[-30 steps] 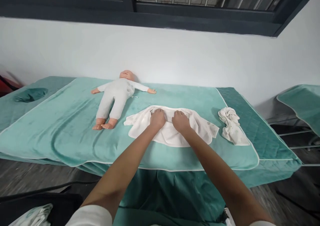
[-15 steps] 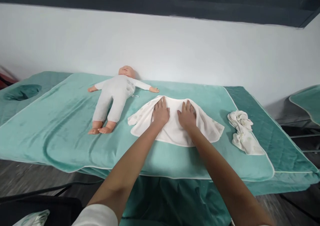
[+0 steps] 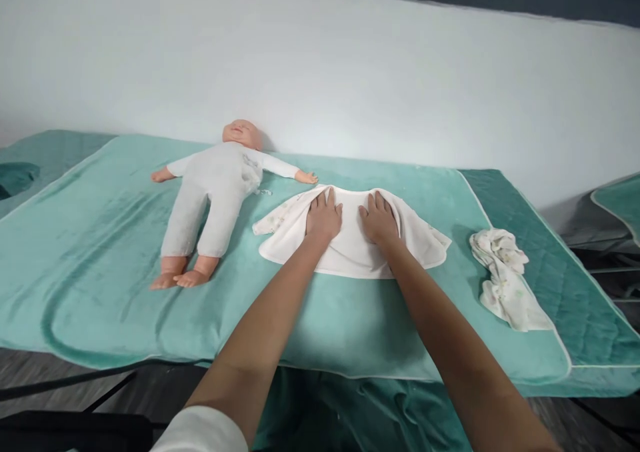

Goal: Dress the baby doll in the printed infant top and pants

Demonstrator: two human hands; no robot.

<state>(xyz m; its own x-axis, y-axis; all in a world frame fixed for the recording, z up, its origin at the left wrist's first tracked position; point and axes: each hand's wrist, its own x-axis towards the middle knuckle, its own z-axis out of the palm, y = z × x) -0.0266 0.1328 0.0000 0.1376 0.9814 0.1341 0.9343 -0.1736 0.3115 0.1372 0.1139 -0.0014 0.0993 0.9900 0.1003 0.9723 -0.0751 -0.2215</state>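
Observation:
A white baby garment [image 3: 350,252] lies spread on the teal blanket [image 3: 110,252] that covers the table. My left hand [image 3: 324,217] rests flat on the garment's upper middle, fingers stretched out. Beside it, my right hand [image 3: 379,220] lies flat on the same garment, fingers also extended. Neither hand grips anything. To the left lies a baby doll [image 3: 215,185] in a pale grey suit, on its back with arms spread and its head toward the wall.
A crumpled white cloth [image 3: 505,275] lies at the right end of the blanket. A white wall runs behind the table. Another teal-covered surface [image 3: 623,205] shows at the far right edge. Dark floor lies below the table's front edge.
My hands went from curled on the garment to flat with fingers stretched, sliding toward its far edge. The view tilted down, so the window left the frame.

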